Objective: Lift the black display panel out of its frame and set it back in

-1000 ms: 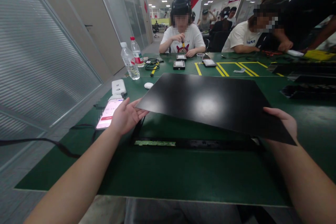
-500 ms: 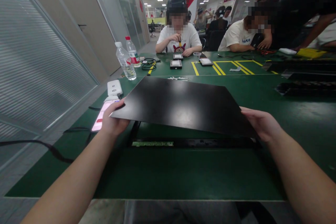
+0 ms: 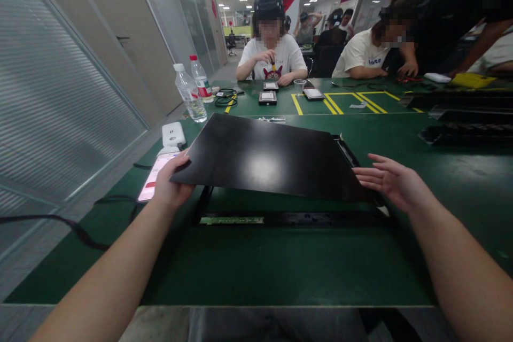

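I see the left hand [image 3: 170,186] closed on the near left corner of the black panel [image 3: 264,157], with the thumb on top and the other fingers hidden under it. The right hand [image 3: 390,181] is open, its fingers [image 3: 366,173] stretched and a little spread toward the near right corner of the panel. The tips are just at the edge, but I cannot tell if they touch it. The panel is in the middle of the green table [image 3: 280,264], in front of me. It is tilted, and its near edge is lifted above a dark frame [image 3: 304,218] that lies flat on the table. The right side of this frame shows beside the panel. A green strip [image 3: 231,220] sits in the near bar of the frame, on the left. Just left of the left hand a phone [image 3: 152,184] lies with its screen lit, and a white box [image 3: 173,133] is behind it. Two bottles [image 3: 186,95] stand farther back on the left. A black cable [image 3: 72,227] hangs off the left edge of the table. At the far side, a person in a white shirt [image 3: 270,59] sits facing me, with small devices [image 3: 267,97] on the table in front of them.
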`<state>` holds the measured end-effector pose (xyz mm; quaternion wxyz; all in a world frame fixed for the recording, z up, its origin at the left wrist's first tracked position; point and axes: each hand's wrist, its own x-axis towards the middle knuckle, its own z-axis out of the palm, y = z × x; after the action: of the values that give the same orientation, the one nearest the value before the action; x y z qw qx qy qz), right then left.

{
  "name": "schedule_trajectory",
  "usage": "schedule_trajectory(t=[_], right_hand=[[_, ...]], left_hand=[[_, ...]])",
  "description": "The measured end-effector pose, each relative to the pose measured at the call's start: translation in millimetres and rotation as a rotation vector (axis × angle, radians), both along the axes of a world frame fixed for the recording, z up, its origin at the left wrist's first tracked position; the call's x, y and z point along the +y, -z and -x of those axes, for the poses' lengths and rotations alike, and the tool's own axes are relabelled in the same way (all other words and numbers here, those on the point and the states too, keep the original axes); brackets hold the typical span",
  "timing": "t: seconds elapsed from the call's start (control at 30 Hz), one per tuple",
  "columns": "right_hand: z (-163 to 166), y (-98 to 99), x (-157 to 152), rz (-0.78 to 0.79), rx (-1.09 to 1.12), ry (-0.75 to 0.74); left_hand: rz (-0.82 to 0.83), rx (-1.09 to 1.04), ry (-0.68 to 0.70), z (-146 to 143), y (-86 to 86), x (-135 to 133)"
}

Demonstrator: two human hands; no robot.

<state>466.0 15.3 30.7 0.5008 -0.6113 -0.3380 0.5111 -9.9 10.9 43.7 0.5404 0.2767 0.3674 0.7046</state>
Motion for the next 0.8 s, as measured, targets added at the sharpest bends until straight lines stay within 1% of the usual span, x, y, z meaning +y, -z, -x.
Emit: schedule_trajectory(t=[0.13, 0.23, 0.4, 0.63, 0.8], right_hand=[[-1, 1.4, -1, -0.008, -0.108, 0.039], [-2, 3.9, 0, -0.03, -0.2, 0.041], [-5, 6.9, 4, -0.037, -0.23, 0.085], [-8, 8.0, 6, -0.036, -0.247, 0.077], [-9, 6.6, 7, -0.018, -0.25, 0.116]], left_hand=[[-0.029, 0.095, 0.056, 5, 5.9, -1], [-0.043, 0.169, 0.087, 5, 7.9, -2], [-0.073, 0.262, 0.138, 3, 7.7, -3], [-0.059, 0.326, 0.099, 2, 11.4, -2], [-0.038, 0.356, 0.064, -2, 13.5, -3]])
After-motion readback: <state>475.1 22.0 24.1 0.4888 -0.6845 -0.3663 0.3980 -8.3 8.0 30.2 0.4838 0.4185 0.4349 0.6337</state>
